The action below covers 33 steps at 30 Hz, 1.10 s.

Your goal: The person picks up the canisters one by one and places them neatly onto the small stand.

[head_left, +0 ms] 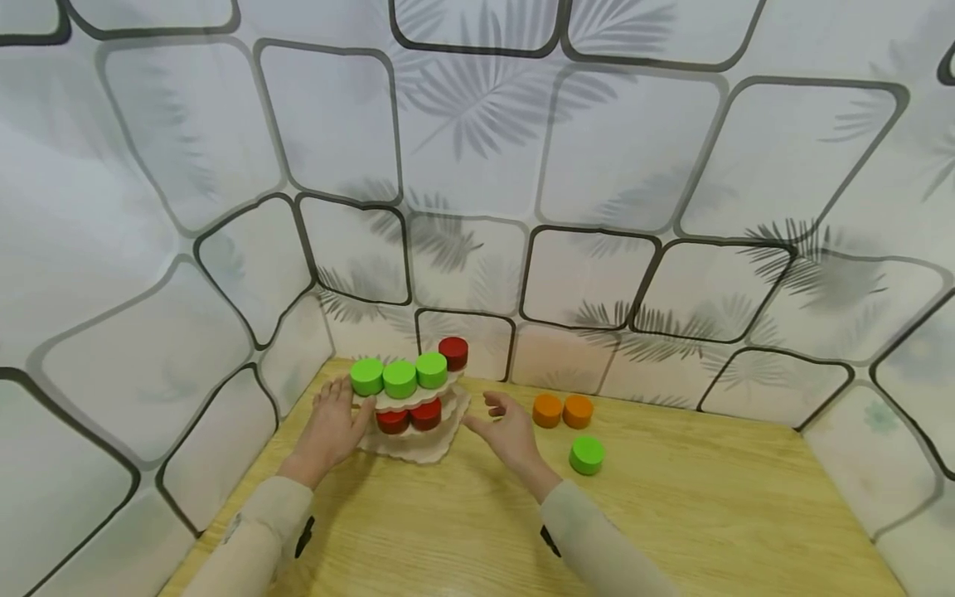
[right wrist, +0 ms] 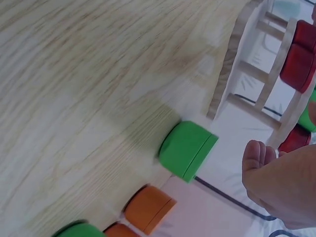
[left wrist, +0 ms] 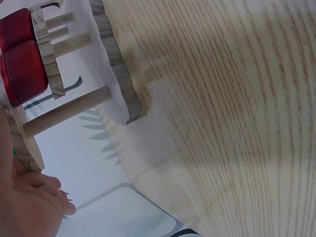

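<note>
A little wooden stand (head_left: 414,414) sits on the counter (head_left: 671,514), close to the back corner of the wall. It has wavy shelves joined by thin round sticks. Three green pucks (head_left: 399,377) and one red puck (head_left: 453,351) sit on the top shelf. Two more red pucks (head_left: 409,416) sit on the shelf below.

The left hand (head_left: 332,427) rests flat against the left side of the stand, fingers spread and straight. The right hand (head_left: 503,427) is just beside the stand's right side, fingers loose and open, holding nothing.

Two orange pucks (head_left: 562,410) and a loose green puck (head_left: 587,454) lie on the counter to the right of the stand.

The stand looks light and stiff, but tippy, and its pucks are loose and smooth, so they could slide off. The safest grip is probably low, on both sides of the bottom board, kept level.
</note>
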Tool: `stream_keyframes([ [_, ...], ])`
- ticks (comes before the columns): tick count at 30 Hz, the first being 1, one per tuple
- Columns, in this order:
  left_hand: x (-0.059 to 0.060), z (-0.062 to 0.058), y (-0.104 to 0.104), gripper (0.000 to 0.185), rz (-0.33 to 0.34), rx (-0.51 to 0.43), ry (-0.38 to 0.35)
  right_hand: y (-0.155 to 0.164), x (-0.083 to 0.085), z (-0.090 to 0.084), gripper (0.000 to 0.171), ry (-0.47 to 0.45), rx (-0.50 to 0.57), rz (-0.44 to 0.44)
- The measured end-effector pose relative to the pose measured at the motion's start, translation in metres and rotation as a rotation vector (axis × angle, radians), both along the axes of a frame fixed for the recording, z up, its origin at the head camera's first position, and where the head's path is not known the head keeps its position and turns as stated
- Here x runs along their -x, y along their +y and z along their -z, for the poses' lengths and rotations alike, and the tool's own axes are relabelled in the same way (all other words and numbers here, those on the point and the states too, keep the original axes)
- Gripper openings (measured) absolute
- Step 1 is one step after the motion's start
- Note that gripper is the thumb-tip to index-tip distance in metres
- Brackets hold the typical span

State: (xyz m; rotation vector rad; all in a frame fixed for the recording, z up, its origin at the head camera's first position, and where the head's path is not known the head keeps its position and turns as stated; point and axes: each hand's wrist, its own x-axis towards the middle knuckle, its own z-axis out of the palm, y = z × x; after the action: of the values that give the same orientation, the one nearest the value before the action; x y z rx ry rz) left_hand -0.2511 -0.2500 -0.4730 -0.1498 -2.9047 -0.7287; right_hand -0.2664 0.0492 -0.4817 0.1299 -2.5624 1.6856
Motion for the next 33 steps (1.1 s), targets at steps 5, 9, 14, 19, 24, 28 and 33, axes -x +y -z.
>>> stream_keyframes([
  [5,-0.001,-0.001,-0.001,0.081,-0.002,-0.003,-0.009,0.013,0.002,0.004,0.055,0.005,-0.031,0.026],
  [9,-0.001,-0.001,-0.002,0.081,-0.004,-0.006,-0.017,0.022,0.003,0.007,0.055,-0.01,-0.063,0.056],
  [14,-0.002,-0.002,-0.002,0.081,-0.004,-0.008,-0.019,0.032,0.005,0.01,0.055,-0.031,-0.069,0.076],
  [19,-0.002,-0.002,-0.003,0.081,-0.004,-0.008,-0.019,0.04,0.006,0.015,0.056,-0.018,-0.071,0.083],
  [24,-0.001,-0.002,-0.002,0.082,-0.004,-0.011,-0.023,0.045,0.005,0.02,0.056,-0.015,-0.071,0.079],
  [28,0.0,-0.001,-0.001,0.081,-0.001,-0.009,-0.015,0.048,0.004,0.023,0.057,-0.014,-0.079,0.078],
  [33,0.0,-0.001,0.0,0.08,0.002,-0.013,-0.003,0.051,0.005,0.028,0.06,-0.02,-0.087,0.076],
])
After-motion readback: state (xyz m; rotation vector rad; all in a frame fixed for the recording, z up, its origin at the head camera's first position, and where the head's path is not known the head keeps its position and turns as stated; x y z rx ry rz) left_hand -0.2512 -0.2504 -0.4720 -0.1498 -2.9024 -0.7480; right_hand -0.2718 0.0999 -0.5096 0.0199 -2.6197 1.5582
